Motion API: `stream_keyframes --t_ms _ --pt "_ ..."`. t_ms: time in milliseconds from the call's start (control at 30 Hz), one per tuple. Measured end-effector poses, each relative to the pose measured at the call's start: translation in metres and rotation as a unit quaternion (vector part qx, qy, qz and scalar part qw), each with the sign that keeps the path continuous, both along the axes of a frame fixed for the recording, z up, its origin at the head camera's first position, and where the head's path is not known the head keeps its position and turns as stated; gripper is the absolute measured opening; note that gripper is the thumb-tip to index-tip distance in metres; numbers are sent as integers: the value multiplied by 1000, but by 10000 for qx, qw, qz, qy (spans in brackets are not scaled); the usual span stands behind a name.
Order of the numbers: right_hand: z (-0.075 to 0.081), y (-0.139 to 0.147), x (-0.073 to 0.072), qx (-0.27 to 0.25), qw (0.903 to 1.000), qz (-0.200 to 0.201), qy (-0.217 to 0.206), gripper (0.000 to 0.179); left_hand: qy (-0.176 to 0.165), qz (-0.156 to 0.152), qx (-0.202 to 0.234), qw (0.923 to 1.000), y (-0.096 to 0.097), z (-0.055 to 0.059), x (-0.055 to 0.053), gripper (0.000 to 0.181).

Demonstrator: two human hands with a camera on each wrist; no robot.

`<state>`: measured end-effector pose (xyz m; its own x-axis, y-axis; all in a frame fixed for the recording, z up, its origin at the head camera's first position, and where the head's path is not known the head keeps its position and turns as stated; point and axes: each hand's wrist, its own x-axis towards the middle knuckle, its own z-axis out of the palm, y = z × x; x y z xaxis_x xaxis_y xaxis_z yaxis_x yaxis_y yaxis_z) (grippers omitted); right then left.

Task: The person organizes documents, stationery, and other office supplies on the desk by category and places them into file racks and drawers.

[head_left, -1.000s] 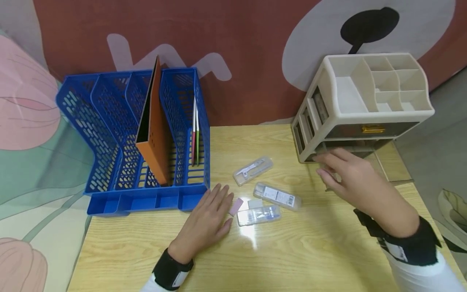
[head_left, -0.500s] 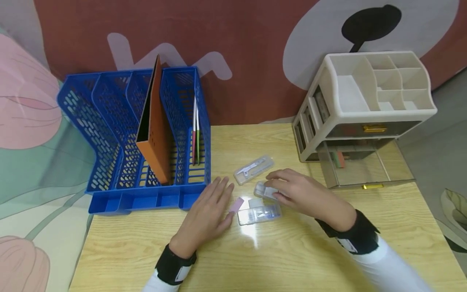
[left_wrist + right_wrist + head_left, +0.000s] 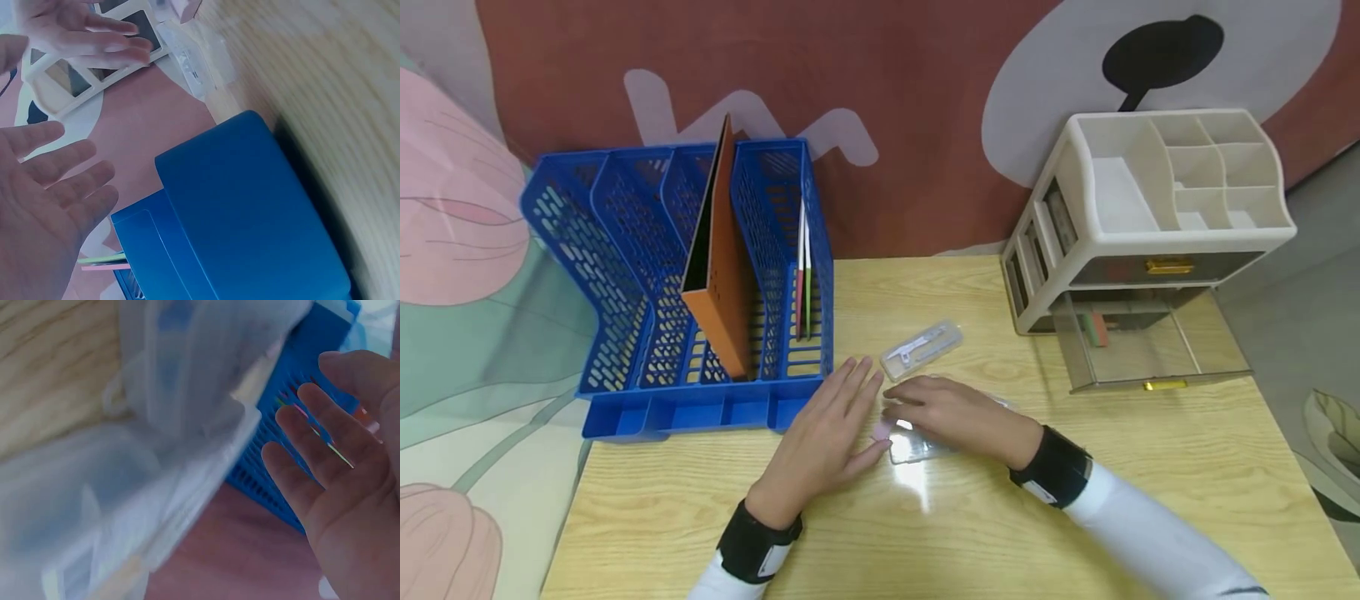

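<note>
My left hand (image 3: 822,433) lies with straight, slightly spread fingers beside the front corner of the blue file organizer (image 3: 703,412). A small pink eraser (image 3: 881,430) shows between it and my right hand (image 3: 958,417). My right hand reaches over the clear cases, its fingertips right at the eraser; in the right wrist view its fingers are loosely extended. Partly covered by that hand are a clear plastic case (image 3: 910,448) in front and another case (image 3: 1002,402) behind. A clear case with a compass (image 3: 921,350) lies further back. The whitish eraser is hidden.
A white desktop drawer unit (image 3: 1195,242) stands at the back right, its lower clear drawer (image 3: 1165,383) pulled out with a red-and-green eraser (image 3: 1095,329) inside. An orange binder (image 3: 718,308) and thin booklets (image 3: 803,275) stand in the blue organizer.
My right hand has moved left from the pulled-out drawer, past the middle case, to the pink eraser. My left hand has stayed almost in place.
</note>
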<state>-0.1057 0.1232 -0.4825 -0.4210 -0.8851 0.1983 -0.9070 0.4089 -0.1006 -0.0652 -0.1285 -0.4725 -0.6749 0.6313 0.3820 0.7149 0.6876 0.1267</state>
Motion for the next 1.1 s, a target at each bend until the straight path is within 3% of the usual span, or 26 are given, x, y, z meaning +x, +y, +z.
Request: stream_keyframes --t_ms 300,433,633,767,933,1100 --pt "-14 -23 -3 489 9983 252 203 48 -395 -50 -144 9991 1 -5 3 91" --pt "-14 -32 -4 748 9960 374 306 46 -453 -41 -150 9989 2 -7 4 94" --pt "-13 -39 -5 794 9950 592 100 42 -522 -4 -155 9985 3 -7 3 100" --pt "-15 -40 -4 933 9931 670 255 44 -708 58 -161 9973 4 -7 4 105" --pt "-16 -39 -3 1006 9925 593 367 45 -775 89 -173 9968 4 -9 4 107" --pt "-4 -26 -2 782 9968 168 22 35 -770 80 -213 9968 5 -10 3 106"
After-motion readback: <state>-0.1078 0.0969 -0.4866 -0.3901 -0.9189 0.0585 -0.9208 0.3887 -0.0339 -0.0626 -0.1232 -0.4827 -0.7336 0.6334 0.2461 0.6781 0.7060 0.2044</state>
